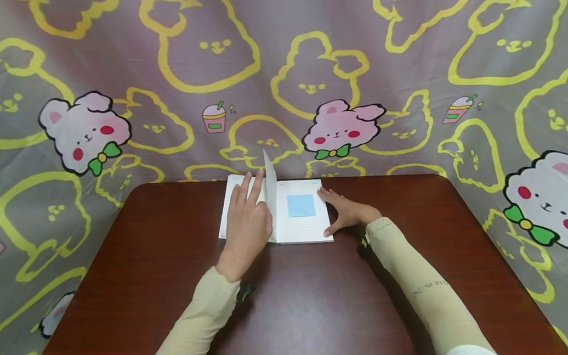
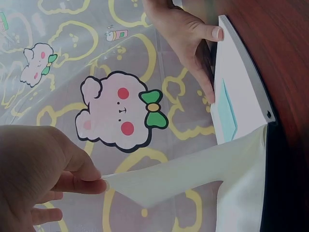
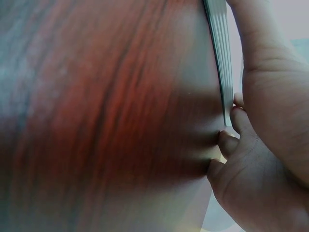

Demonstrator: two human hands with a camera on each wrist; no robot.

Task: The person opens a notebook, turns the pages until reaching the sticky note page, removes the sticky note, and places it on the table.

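Note:
A notebook (image 1: 301,232) lies spread on the table, with a blue sticky note (image 1: 301,205) on its lined right-hand page. One leaf (image 1: 270,179) stands upright near the middle fold. My left hand (image 1: 247,218) is over the left-hand side; the left wrist view shows its thumb and index finger pinching that leaf's edge, other fingers extended. At the notebook's right edge, my right hand (image 1: 348,210) has thumb and fingers spread apart, the thumb at the near corner and the fingertips farther up. From the right wrist, its fingers (image 3: 227,145) appear beside the page block (image 3: 221,58).
The dark red-brown wooden table (image 1: 313,307) has rounded far corners. Behind it and along both sides hangs a curtain (image 1: 302,11) printed with cartoon animals. A dark strap device (image 1: 245,292) is worn at the left wrist, another (image 1: 364,245) at the right.

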